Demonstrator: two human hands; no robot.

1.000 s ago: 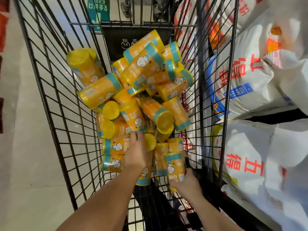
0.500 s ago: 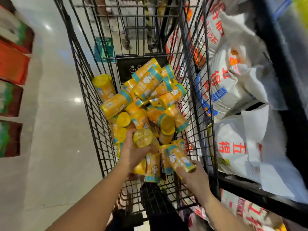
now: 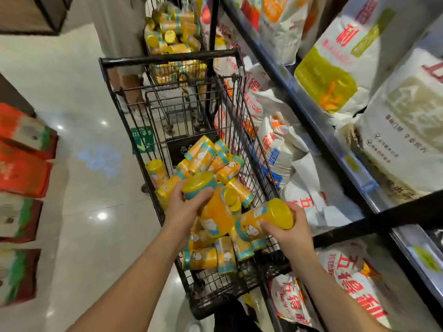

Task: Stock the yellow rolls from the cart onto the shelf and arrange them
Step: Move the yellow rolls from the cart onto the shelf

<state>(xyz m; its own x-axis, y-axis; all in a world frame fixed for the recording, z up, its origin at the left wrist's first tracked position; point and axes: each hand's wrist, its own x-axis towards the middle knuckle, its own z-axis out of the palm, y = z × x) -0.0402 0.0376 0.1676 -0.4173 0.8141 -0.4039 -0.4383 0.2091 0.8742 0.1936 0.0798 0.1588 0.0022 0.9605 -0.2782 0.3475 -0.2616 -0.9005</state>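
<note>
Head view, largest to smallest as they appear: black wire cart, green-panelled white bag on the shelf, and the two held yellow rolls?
1. black wire cart
2. green-panelled white bag
3. left roll and right roll: unranked, alike; left hand shows one end-on, right hand sideways.

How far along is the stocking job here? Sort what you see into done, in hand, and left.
Done: no yellow roll shows on the shelf, which in view holds only bags. In hand: the left hand grips one roll and the right hand grips another roll, both lifted above the cart. Left: the pile of rolls in the cart, and all arranging.
</note>
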